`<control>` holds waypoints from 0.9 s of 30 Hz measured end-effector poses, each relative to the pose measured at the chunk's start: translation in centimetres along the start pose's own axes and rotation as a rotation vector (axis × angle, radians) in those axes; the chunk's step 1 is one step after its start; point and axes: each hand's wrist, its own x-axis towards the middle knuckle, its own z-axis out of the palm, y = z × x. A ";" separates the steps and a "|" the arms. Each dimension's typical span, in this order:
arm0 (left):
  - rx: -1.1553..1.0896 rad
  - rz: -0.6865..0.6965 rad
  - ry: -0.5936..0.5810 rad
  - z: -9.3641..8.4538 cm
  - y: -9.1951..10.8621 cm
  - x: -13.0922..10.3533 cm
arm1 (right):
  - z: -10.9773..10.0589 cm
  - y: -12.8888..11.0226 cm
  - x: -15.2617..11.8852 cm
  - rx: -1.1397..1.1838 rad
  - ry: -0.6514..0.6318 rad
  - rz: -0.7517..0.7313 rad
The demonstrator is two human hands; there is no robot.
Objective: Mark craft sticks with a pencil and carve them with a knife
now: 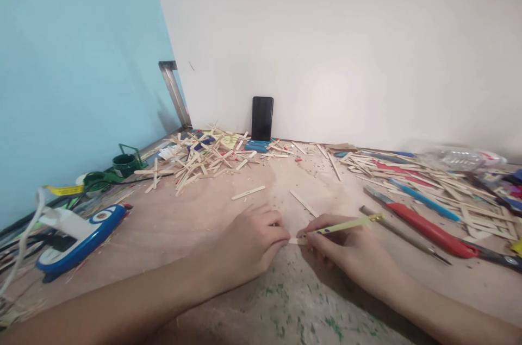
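My right hand (346, 242) is closed round a yellow pencil (346, 225), its tip low over a short pale wooden stick (297, 241) on the table. The left end of that stick lies under the fingertips of my left hand (259, 236), which are pressed together on it. Just behind my right hand a thin wooden stick (302, 202) lies slanted. Another stick (248, 193) rests behind my left hand.
A black phone (262, 118) stands in a blue holder before a white board. Piles of wooden sticks (212, 157) lie at both sides. A blue power strip (84, 242) is at left; a red-handled knife (428, 228), blue pen (424, 200) and scissors (499, 258) at right.
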 end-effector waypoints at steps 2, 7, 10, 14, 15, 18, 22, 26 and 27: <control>0.001 -0.002 -0.001 -0.1 0.0 0.0 | 0.0 0.0 0.0 -0.001 -0.002 -0.002; -0.001 -0.003 -0.009 -0.2 0.0 0.0 | 0.0 -0.1 -0.1 -0.007 -0.002 0.001; 0.000 -0.005 -0.014 -0.2 0.1 0.0 | -0.1 0.0 -0.2 -0.006 -0.007 0.004; 0.005 -0.010 -0.021 -0.2 0.1 0.1 | -0.1 0.0 -0.1 -0.009 -0.007 0.005; 0.006 -0.011 -0.024 -0.2 0.1 0.1 | -0.1 0.0 -0.1 -0.008 -0.005 0.006; 0.008 -0.015 -0.031 -0.2 0.2 0.1 | -0.1 -0.3 -0.1 -0.005 -0.003 0.015; 0.006 -0.013 -0.032 -0.3 0.2 0.0 | -0.1 -0.5 -0.2 -0.007 -0.002 0.019; 0.005 -0.012 -0.027 -0.3 0.2 0.0 | -0.1 -0.5 -0.2 -0.012 0.004 0.024; 0.005 -0.013 -0.025 -0.3 0.2 0.0 | -0.1 -0.5 -0.2 -0.011 0.004 0.024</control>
